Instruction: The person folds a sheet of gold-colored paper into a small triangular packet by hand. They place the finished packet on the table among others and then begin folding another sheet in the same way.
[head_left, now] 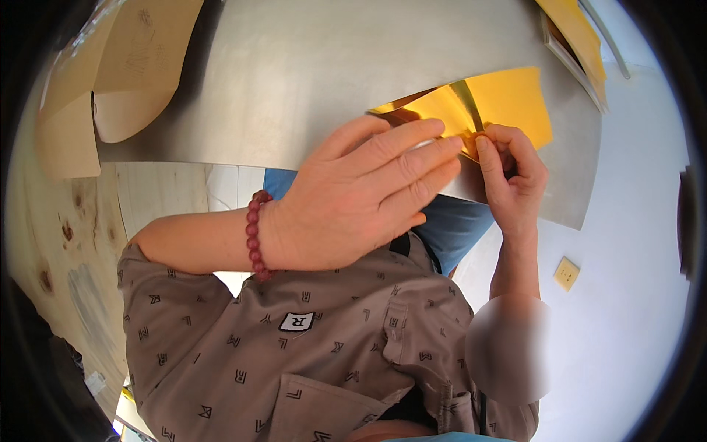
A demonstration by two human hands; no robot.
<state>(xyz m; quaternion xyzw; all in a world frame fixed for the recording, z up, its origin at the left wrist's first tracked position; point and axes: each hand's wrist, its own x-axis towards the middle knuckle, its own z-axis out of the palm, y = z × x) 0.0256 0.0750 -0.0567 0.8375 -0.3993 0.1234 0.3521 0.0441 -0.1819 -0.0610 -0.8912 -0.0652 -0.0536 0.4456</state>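
A shiny gold foil sheet (513, 103) lies near the right end of the metal tabletop, bent, with a dark crease-like band running across it. My right hand (514, 173) pinches the near edge of this sheet between thumb and forefinger, the other fingers curled in. Stretched out flat, the fingers of my left hand (375, 180) reach over the sheet's left part and cover some of it. Its fingertips end close to the right thumb. Whether the left palm presses on the sheet, I cannot tell. A dark red bead bracelet (254, 232) circles my left wrist.
The grey metal tabletop (294, 74) has its near edge just in front of my body. At the far left stands an opened brown cardboard box (140, 66). More yellow sheets (578, 37) lie at the far right corner, beside a white wall (633, 184) with a socket (567, 273).
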